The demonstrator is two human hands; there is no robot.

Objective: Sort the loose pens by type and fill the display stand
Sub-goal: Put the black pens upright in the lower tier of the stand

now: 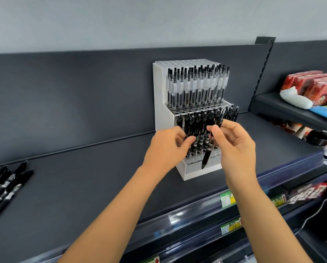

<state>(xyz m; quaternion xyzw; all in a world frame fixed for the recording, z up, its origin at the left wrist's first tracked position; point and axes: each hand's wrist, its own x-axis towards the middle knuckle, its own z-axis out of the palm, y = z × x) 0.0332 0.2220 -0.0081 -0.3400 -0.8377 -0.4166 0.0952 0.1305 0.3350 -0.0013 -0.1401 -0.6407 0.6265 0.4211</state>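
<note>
**Matt metal, shiny plastic**

The shelf (83, 177) looks like dark grey painted metal, matt and smooth. The display stand (159, 103) has opaque white satin plastic walls and clear glossy tiers. The clear pens (196, 88) are see-through plastic. The black pens (192, 124) and the pinched black pen (208, 149) are glossy. The price rail (187, 217) is shiny clear plastic, and the red packs (310, 84) wear glossy film.

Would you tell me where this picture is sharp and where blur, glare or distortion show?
Head view: the display stand and held pen are sharp; the loose pens at the left edge blur; glare streaks the price strip; the wide lens skews the shelf upright.
</note>
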